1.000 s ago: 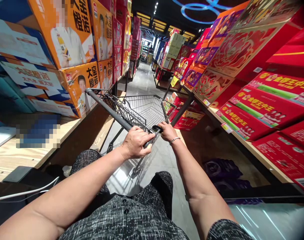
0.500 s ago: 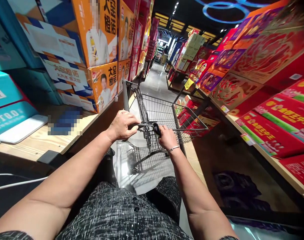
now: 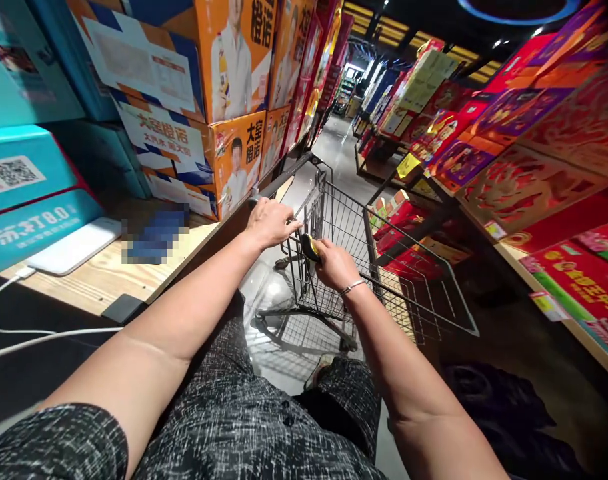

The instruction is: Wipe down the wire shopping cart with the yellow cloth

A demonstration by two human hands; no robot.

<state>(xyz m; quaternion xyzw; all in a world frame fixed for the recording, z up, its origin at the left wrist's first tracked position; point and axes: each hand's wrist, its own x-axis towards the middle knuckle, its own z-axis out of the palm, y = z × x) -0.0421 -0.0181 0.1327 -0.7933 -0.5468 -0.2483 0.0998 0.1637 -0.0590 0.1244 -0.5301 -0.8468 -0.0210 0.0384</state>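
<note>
A dark wire shopping cart (image 3: 344, 213) stands tilted across my view in front of me, its basket pointing away to the right. My left hand (image 3: 271, 223) is closed over the handle at the cart's near end, fingers curled down. Beside it, my right hand (image 3: 338, 265) grips a rounded black end piece (image 3: 311, 248) with a yellow edge, at the cart's handle. Whether that piece is fixed to the handle I cannot tell. No goods show in the basket's wire mesh.
At left, a wooden shelf (image 3: 204, 240) bears orange drink cartons (image 3: 239, 160), teal boxes (image 3: 29, 213), a white device (image 3: 74, 247) on a cable and a blurred blue item (image 3: 159, 233). Red gift boxes (image 3: 579, 273) line the right shelf. A grey-floored aisle (image 3: 337, 140) runs ahead.
The cart has swung round, its basket now reaching further down to the right. Both hands stay on it. The whole view has shifted, and the shelves sit further right.
</note>
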